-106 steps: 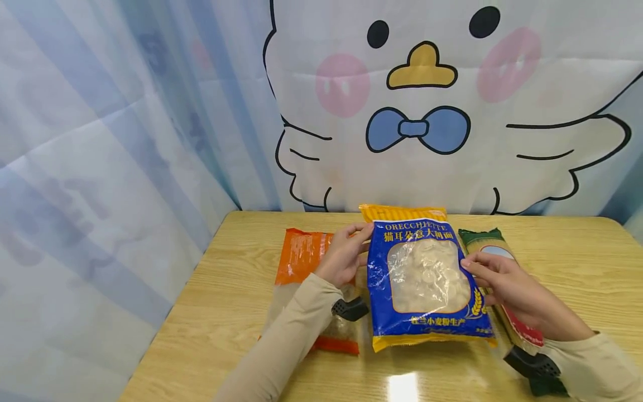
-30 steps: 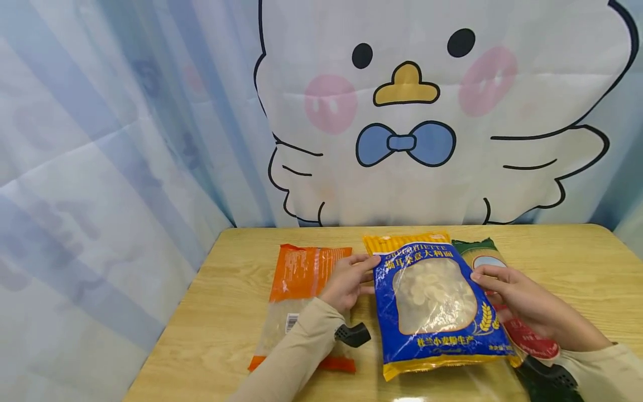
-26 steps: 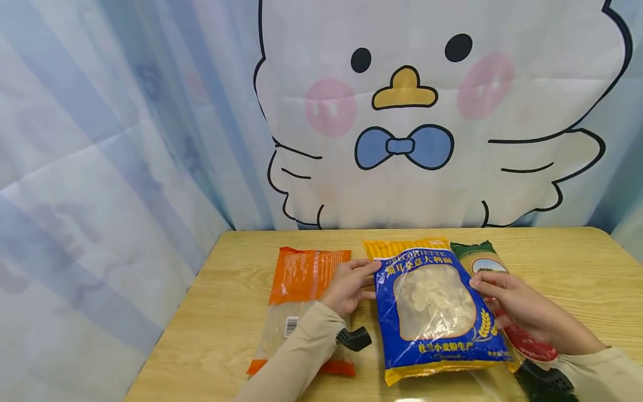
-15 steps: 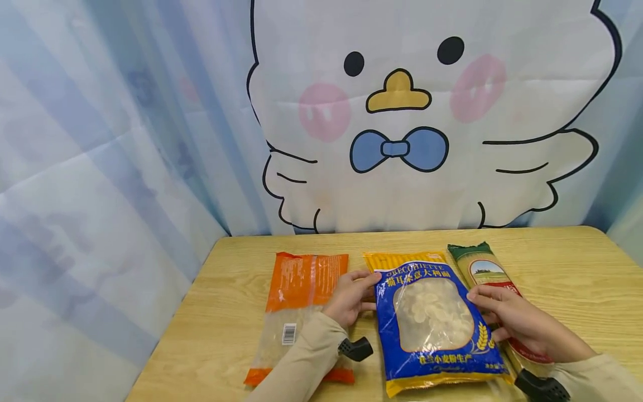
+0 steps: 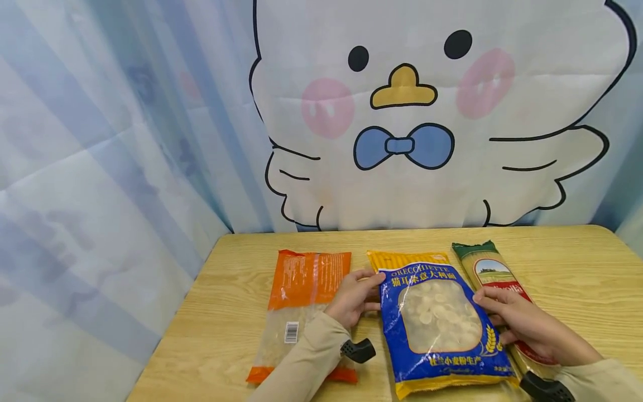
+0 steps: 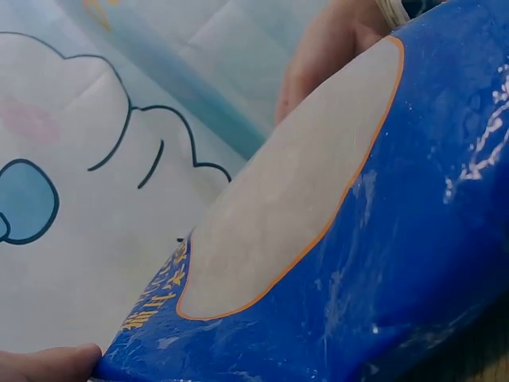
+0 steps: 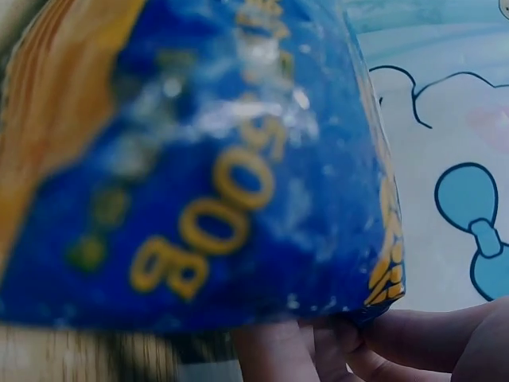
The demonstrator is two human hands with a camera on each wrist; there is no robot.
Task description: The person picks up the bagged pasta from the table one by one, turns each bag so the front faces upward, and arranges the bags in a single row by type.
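Observation:
A blue and yellow bag of orecchiette pasta (image 5: 442, 321) with a clear window lies face up between both hands in the head view. My left hand (image 5: 351, 298) pinches its upper left edge, thumb on the front. My right hand (image 5: 524, 324) grips the right edge at mid height, thumb on top and other fingers underneath. From the left wrist, the bag (image 6: 413, 263) looks tilted, with the left thumb (image 6: 52, 364) at its corner and the right hand (image 6: 334, 52) beyond. Close up in the right wrist view, the bag's printed side (image 7: 318, 183) sits above the right fingers (image 7: 274, 350).
Left of the blue bag, an orange-ended clear packet (image 5: 306, 279) with a barcode lies on the wooden table (image 5: 201, 335), partly under the left forearm. To the right, a green and red pasta packet (image 5: 494, 271) lies slanted, partly covered by the right hand. A printed curtain (image 5: 402, 190) hangs behind.
Both hands have brought the blue bag lower and nearer, away from the table's back edge. More of the green and red packet shows. The head view has shifted slightly; both grips are kept.

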